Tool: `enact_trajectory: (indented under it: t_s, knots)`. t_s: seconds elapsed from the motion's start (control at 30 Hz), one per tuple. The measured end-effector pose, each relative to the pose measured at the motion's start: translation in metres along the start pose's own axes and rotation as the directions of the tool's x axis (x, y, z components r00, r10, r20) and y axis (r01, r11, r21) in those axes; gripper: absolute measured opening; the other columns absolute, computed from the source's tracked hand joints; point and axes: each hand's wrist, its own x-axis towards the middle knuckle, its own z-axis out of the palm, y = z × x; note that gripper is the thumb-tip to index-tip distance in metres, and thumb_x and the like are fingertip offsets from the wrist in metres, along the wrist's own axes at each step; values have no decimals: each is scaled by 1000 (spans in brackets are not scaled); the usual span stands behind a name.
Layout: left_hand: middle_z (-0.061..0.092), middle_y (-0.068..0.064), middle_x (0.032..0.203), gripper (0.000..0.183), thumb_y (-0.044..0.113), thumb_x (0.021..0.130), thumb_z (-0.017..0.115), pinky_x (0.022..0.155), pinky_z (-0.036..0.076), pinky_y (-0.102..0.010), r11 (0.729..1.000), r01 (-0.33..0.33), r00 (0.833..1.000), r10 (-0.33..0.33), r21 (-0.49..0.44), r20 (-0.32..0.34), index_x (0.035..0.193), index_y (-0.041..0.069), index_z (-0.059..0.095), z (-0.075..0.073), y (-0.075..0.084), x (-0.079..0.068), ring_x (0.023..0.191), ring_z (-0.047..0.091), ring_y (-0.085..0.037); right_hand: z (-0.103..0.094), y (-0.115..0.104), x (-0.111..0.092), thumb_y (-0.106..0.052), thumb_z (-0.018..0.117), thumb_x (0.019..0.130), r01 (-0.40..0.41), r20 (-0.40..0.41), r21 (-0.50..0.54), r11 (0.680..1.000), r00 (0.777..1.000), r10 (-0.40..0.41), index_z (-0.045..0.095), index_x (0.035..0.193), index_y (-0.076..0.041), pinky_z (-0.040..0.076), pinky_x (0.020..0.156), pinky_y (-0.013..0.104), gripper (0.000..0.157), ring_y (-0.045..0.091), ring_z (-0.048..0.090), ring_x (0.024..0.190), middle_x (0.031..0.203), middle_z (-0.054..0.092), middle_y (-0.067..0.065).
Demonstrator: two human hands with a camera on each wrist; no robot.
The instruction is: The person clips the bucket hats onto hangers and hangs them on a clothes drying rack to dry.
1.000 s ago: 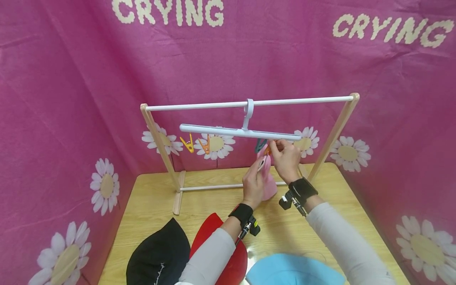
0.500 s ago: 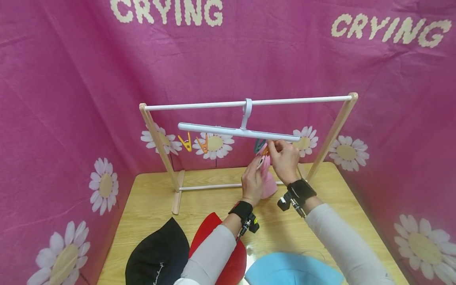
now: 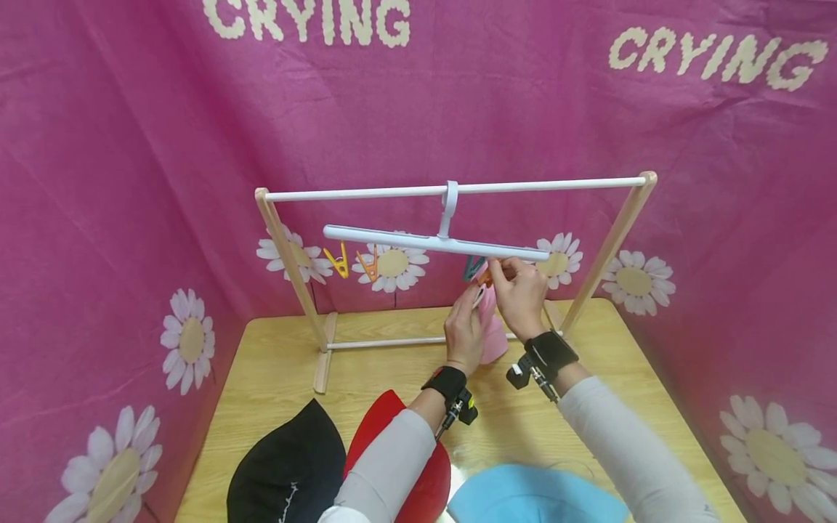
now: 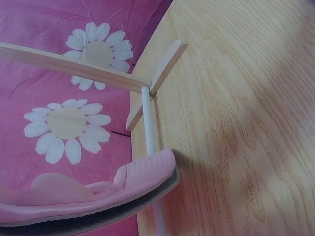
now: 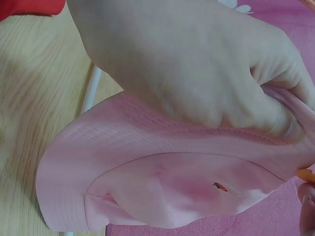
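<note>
A pink bucket hat [image 3: 494, 341] hangs folded below the right part of a pale blue hanger [image 3: 405, 240]. My left hand [image 3: 464, 340] pinches its brim between thumb and fingers; that grip shows large in the right wrist view, over the pink hat [image 5: 147, 187]. With thumb and fingers, my right hand [image 3: 520, 296] pinches an orange clip [image 3: 484, 277] at the hat's upper edge. Only a fingertip of it [image 5: 307, 206] appears in the right wrist view, beside the clip's orange end [image 5: 306, 175]. A teal clip [image 3: 474, 268] hangs just left of it. The left wrist view shows the pink brim [image 4: 147, 172], no hand.
A yellow clip [image 3: 337, 260] and another orange clip [image 3: 369, 264] dangle from the hanger's left part. The hanger hooks over a wood-and-white rack [image 3: 366, 194]. Black [image 3: 288, 465], red [image 3: 425, 483] and light blue [image 3: 536, 497] hats lie near the front of the wooden table [image 3: 261, 363].
The hanger has shifted slightly left along the rail, its clips with it. Both hands keep their grips beside each other at the pink hat's edge.
</note>
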Motion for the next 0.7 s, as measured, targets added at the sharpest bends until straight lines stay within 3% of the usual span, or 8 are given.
enact_trajectory:
  t_s: [0.33, 0.7]
  knots:
    - [74, -17, 110, 20, 1, 104, 54, 80, 58, -45, 993, 53, 999, -54, 108, 4, 123, 2, 57, 4, -3, 1, 97, 73, -35, 4, -5, -6, -23, 75, 95, 1, -5, 16, 1000, 1000, -1, 79, 79, -2, 45, 73, 49, 26, 33, 71, 63, 71, 75, 15]
    - [75, -17, 109, 18, 4, 107, 53, 80, 60, -41, 993, 0, 1000, 2, 119, -14, 124, 0, 60, 5, -2, 3, 98, 75, -31, 6, -11, -7, -25, 75, 94, 1, 9, 8, 1000, 1000, -1, 78, 80, -2, 43, 75, 52, 27, 36, 71, 70, 74, 76, 15]
